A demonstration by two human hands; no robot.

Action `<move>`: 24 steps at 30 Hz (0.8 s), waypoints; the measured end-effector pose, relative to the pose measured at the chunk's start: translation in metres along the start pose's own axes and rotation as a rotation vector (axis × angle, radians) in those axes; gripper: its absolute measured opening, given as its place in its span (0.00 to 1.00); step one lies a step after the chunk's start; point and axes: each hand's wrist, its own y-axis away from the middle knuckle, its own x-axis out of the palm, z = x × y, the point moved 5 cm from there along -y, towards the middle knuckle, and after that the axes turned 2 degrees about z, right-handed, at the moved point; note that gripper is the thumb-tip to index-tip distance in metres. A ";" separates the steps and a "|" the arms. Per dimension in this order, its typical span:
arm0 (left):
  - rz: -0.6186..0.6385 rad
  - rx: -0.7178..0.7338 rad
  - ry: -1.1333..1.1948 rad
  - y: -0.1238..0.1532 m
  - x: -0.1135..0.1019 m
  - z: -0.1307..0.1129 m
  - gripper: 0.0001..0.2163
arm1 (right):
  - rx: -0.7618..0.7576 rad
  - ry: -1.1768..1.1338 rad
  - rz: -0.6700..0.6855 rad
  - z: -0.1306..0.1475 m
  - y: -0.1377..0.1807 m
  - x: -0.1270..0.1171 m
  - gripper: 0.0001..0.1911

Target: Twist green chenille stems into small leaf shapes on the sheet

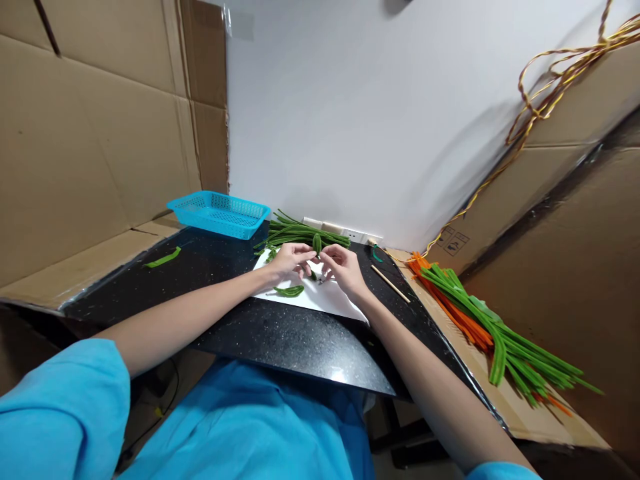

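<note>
Brown cardboard panel (560,287) to the right of the right hand, well apart. Dark box pictograms (453,241) printed on it; any words too small to read. No brand seen.

Black speckled, glossy desk (295,337) beneath both hands. Loose bundle of fuzzy green stems (520,349) with fuzzy orange stems (457,310), right of the right hand. Light-blue perforated plastic basket (213,221) beyond the left hand, off to its left. Second bundle of fuzzy dark-green stems (305,232) just beyond both hands. White flat sheet (320,303) directly under them.

Left hand (293,261) and right hand (345,268): fingertips meeting, both pinching the lower end of one fuzzy green leaf-shaped piece (317,245), held upright above the sheet.

Thin pale wooden stick (391,283) on the desk, just right of the right hand. Another fuzzy green leaf-shaped piece (289,291) on the sheet, just nearer the wearer than the left hand.

Step in hand, my reading: shaping or twisting the base of the held leaf. Next move seems to call for one hand steadying it while the other tightens, without flattening the blade.
</note>
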 end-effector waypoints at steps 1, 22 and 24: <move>-0.016 -0.006 0.017 0.000 -0.001 0.000 0.12 | -0.033 0.056 -0.011 0.000 -0.001 -0.001 0.23; -0.064 -0.034 0.038 0.001 -0.008 0.000 0.15 | 0.097 -0.106 0.026 0.002 0.002 0.001 0.17; -0.067 -0.035 0.056 0.000 -0.008 0.001 0.16 | 0.115 -0.130 0.026 0.003 0.003 0.001 0.18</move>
